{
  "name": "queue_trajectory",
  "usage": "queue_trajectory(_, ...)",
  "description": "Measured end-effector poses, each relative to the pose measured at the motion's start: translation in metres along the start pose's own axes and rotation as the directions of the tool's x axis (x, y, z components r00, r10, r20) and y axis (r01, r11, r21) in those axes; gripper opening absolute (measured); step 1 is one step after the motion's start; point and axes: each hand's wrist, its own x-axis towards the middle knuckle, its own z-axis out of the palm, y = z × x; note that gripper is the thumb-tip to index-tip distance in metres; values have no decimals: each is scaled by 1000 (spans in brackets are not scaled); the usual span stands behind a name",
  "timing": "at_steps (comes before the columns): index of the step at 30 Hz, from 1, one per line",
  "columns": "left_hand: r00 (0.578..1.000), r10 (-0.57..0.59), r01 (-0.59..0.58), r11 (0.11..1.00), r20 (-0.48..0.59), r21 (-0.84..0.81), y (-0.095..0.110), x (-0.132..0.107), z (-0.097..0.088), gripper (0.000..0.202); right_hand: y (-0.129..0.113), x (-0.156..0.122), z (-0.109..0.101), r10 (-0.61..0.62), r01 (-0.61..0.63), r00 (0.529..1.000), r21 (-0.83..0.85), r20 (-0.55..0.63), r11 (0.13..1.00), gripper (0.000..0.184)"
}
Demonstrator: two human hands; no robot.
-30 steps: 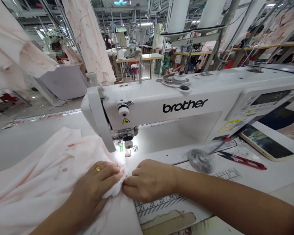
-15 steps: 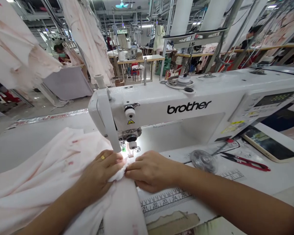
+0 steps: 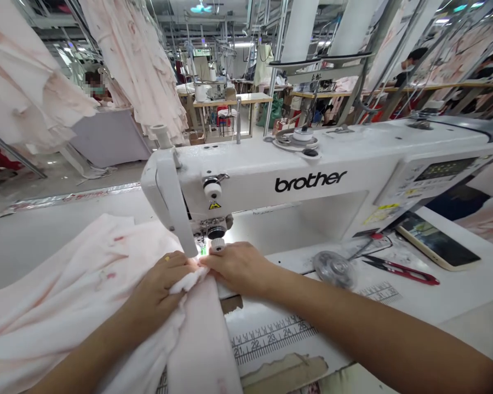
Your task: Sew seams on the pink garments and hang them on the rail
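A pale pink fabric (image 3: 78, 295) with small red marks lies over the table's left side and runs up to the needle of a white Brother sewing machine (image 3: 312, 180). My left hand (image 3: 162, 287), with a gold ring, rests on the fabric, its fingers curled over a bunched white edge. My right hand (image 3: 238, 266) lies just right of it, fingers pinching the same edge right below the presser foot (image 3: 213, 247). The fingertips of both hands meet at the lit needle area.
Red-handled thread snips (image 3: 402, 268) and a phone (image 3: 437, 246) lie on the table at the right, near a clear round bobbin cover (image 3: 337, 269). A printed ruler (image 3: 275, 339) runs along the table front. Pink garments hang at upper left; other workstations and people stand behind.
Both hands have slid forward with the fabric edge, from about a hand's width short of the needle to right under the presser foot.
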Motion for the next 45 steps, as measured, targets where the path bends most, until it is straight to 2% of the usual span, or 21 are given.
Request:
queue_trajectory(3,998,35,-32,998,59,-53,-3,0,-1,23,3,5,1,-90,96,994,-114,56,989,11)
queue_trajectory(7,997,44,-41,998,59,-41,-5,-2,0,22,11,4,3,-234,241,970,-162,59,957,17)
queue_trajectory(11,997,48,-46,999,65,-22,-3,-5,-1,22,16,3,4,-318,322,947,-203,50,925,15)
queue_trajectory(15,988,129,-130,991,88,12,-3,-6,-3,27,17,3,5,-375,369,927,-228,14,901,12)
queue_trajectory(19,972,199,-207,977,129,51,-4,-6,-5,37,19,2,5,-380,367,924,-207,-26,907,12)
queue_trajectory(25,954,261,-287,936,146,203,-4,-9,-3,49,22,-8,-2,-228,219,962,-70,-150,973,16)
queue_trajectory(27,966,222,-242,957,132,162,-4,-10,-3,46,22,-12,-6,-217,207,962,-73,-166,976,23)
queue_trajectory(30,994,51,-52,999,96,2,-3,-9,-6,29,22,-15,-10,-296,291,949,-63,-107,955,24)
queue_trajectory(33,993,-103,110,985,63,-133,1,-5,-9,25,20,-16,-11,-365,364,931,-45,-28,930,19)
queue_trajectory(36,981,-186,193,967,56,-165,3,-3,-10,28,18,-15,-12,-343,344,939,-35,22,938,17)
queue_trajectory(39,983,-168,177,973,71,-150,0,-5,-7,28,17,-15,-14,-327,328,944,-25,41,944,18)
queue_trajectory(43,992,-40,44,999,121,-30,-3,-9,-5,24,16,-15,-18,-319,321,946,-26,58,947,19)
queue_trajectory(45,988,20,-29,998,153,62,-3,-10,-5,30,18,-16,-19,-320,321,946,-10,50,947,18)
